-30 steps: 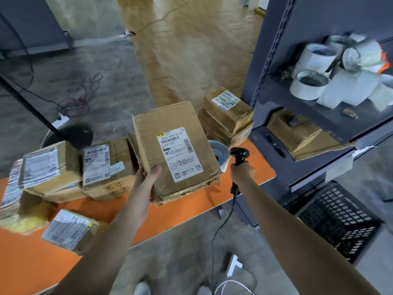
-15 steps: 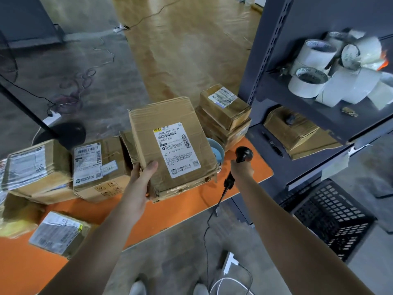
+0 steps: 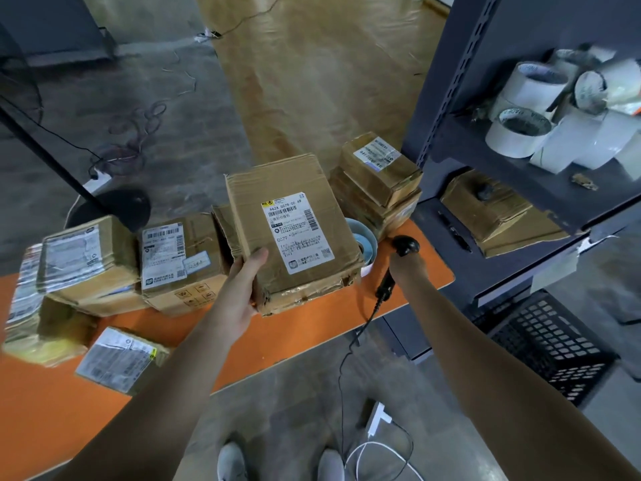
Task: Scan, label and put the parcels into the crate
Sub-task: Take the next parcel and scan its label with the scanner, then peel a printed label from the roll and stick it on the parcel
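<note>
A rectangular cardboard parcel (image 3: 295,272), creased, wrapped in glossy clear tape and torn along its near edge, is held tilted above the orange table (image 3: 52,411). It is clamped at its near left corner by the left hand (image 3: 242,289), with the thumb pressed on the top face and the fingers curled beneath. A white printed label (image 3: 298,230) with barcodes is stuck flat on the upper face.

A black handheld scanner (image 3: 404,244) is gripped around its handle by the right hand (image 3: 407,269). Its rounded head is seen above the knuckles, just beside the parcel's right edge, and a thin black cable (image 3: 347,359) trails from the handle's lower end to the floor.

A round blue-rimmed roll (image 3: 367,237) is partly hidden behind the parcel. A stack of two boxes (image 3: 378,178), brown and taped, is seen at the table's far right corner. Further labelled cartons (image 3: 180,258) are lined up on the left, and a flat packet (image 3: 121,359) in shiny film is laid nearer the table's front edge.

The black plastic crate (image 3: 548,345), with a square lattice pattern, is placed on the grey floor to the right, well apart from the parcel and below a dark metal shelf (image 3: 485,157). White rolls (image 3: 520,133) of tape or paper are piled on that shelf
</note>
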`<move>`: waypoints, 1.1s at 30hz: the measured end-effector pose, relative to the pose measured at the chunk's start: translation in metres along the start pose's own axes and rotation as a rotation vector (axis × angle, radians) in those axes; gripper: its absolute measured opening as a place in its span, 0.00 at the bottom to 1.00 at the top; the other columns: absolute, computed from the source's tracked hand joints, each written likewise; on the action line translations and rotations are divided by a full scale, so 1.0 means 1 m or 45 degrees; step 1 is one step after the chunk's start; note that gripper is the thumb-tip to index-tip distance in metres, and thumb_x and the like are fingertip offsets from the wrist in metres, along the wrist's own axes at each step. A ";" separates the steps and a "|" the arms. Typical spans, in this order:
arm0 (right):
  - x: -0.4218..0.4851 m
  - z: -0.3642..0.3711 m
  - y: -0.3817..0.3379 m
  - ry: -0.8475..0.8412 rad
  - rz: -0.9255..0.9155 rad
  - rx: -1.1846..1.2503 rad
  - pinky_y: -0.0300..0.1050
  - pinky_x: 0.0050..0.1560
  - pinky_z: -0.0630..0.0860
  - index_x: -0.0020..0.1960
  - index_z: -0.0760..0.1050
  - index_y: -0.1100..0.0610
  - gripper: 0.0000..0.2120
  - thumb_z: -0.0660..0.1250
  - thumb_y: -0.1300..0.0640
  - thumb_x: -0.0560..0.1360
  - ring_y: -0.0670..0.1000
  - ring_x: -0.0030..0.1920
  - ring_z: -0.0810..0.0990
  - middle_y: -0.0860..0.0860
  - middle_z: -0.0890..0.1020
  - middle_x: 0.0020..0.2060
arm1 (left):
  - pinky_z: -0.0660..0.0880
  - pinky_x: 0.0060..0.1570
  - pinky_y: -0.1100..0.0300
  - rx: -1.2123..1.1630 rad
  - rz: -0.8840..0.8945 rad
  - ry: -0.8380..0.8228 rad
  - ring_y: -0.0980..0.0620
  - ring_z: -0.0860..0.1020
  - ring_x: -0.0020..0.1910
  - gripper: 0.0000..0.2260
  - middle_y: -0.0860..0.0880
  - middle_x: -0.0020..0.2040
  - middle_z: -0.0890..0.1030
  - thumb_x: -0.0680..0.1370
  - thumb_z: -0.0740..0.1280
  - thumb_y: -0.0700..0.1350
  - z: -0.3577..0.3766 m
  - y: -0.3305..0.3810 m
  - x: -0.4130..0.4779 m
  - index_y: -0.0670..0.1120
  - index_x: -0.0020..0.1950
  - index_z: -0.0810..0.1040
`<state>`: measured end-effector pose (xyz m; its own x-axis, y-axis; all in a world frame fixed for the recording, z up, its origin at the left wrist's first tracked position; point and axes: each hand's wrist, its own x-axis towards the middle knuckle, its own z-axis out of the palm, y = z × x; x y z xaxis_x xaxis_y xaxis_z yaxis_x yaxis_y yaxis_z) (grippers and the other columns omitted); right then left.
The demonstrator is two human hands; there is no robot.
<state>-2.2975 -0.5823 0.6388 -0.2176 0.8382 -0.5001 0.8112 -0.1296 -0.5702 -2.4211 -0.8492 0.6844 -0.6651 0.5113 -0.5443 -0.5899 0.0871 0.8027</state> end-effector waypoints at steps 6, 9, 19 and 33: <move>-0.067 -0.004 -0.044 -0.172 -0.477 0.176 0.54 0.48 0.77 0.50 0.74 0.56 0.10 0.56 0.53 0.81 0.60 0.49 0.79 0.60 0.79 0.48 | 0.75 0.59 0.38 -0.008 -0.049 0.071 0.47 0.80 0.57 0.22 0.52 0.54 0.84 0.72 0.71 0.59 -0.010 0.014 -0.006 0.55 0.64 0.75; -0.101 0.009 -0.064 -0.398 -0.552 0.283 0.57 0.53 0.79 0.50 0.79 0.58 0.18 0.58 0.45 0.80 0.61 0.50 0.81 0.63 0.81 0.48 | 0.75 0.58 0.38 0.023 -0.051 0.158 0.46 0.81 0.55 0.19 0.51 0.51 0.84 0.71 0.71 0.62 -0.019 0.023 -0.009 0.54 0.57 0.78; -0.117 0.044 -0.090 -0.344 -0.695 0.160 0.41 0.40 0.76 0.63 0.73 0.47 0.19 0.64 0.42 0.74 0.42 0.42 0.79 0.37 0.79 0.42 | 0.65 0.32 0.63 0.623 0.309 0.444 0.60 0.73 0.38 0.17 0.56 0.47 0.77 0.77 0.62 0.58 -0.029 0.061 0.002 0.53 0.63 0.71; -0.098 0.029 -0.078 -0.367 -0.597 0.286 0.56 0.51 0.80 0.65 0.73 0.50 0.17 0.61 0.45 0.79 0.47 0.41 0.82 0.41 0.79 0.42 | 0.69 0.62 0.47 1.422 1.050 0.713 0.43 0.68 0.64 0.31 0.43 0.67 0.69 0.75 0.67 0.55 0.021 0.042 -0.045 0.48 0.75 0.63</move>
<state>-2.3555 -0.6697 0.7137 -0.6892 0.6595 -0.3002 0.4647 0.0844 -0.8814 -2.4062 -0.8502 0.7480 -0.8652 0.3780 0.3295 0.5013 0.6684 0.5495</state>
